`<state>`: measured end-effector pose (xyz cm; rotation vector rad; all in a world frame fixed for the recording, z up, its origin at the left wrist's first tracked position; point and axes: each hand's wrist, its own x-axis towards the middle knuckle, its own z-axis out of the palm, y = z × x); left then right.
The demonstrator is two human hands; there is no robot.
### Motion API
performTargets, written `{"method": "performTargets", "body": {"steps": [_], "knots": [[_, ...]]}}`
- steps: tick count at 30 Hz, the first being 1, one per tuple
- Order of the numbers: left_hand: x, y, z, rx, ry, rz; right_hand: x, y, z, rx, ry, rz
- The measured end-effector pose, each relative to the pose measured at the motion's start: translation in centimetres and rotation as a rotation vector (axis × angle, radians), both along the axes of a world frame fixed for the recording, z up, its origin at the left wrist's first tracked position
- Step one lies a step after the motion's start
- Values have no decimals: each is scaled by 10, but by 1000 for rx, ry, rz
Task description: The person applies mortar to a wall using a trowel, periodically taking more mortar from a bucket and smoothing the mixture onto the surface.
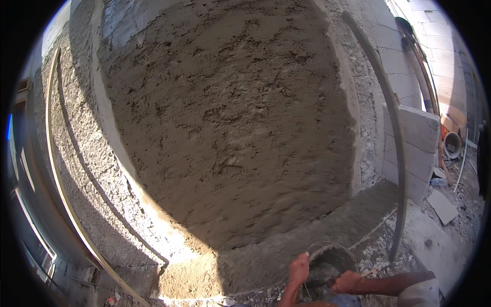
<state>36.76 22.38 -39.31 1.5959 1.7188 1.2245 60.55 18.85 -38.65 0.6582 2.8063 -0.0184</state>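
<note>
A bucket (355, 260) with grey mortar inside stands at the foot of the wall, at the lower right of the view. My left hand (299, 268) is closed at its left side, pinching the thin wire handle (318, 242). Over the bucket's right side reaches my right hand (347, 282), fingers curled into a fist. Whatever it grips inside the bucket is too dark to make out. In front of me rises a wall coated with rough, wet brown-grey plaster (230, 133), pitted in the upper part and smoother lower down.
A long grey straightedge (400, 153) leans at the right of the plaster; a pale wooden batten (52, 128) leans at the left. Farther right are light blocks (417, 130), a round pipe (452, 145), a white slab (443, 207) and rubble. A mortar-covered ledge (245, 268) runs along the wall's base.
</note>
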Motion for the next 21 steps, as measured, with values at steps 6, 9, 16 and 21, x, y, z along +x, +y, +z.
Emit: {"method": "performTargets", "body": {"steps": [6,9,16,21], "knots": [[19,-16,19,-17,33,-25,10,20,-2,318,3,-407],[23,-19,17,-42,62,-57,7,15,-9,110,-107,-404],[12,-20,23,16,-108,-14,20,18,-32,-242,-204,-419],[5,1,21,-30,-235,-58,38,19,-43,-488,-53,-440]]}}
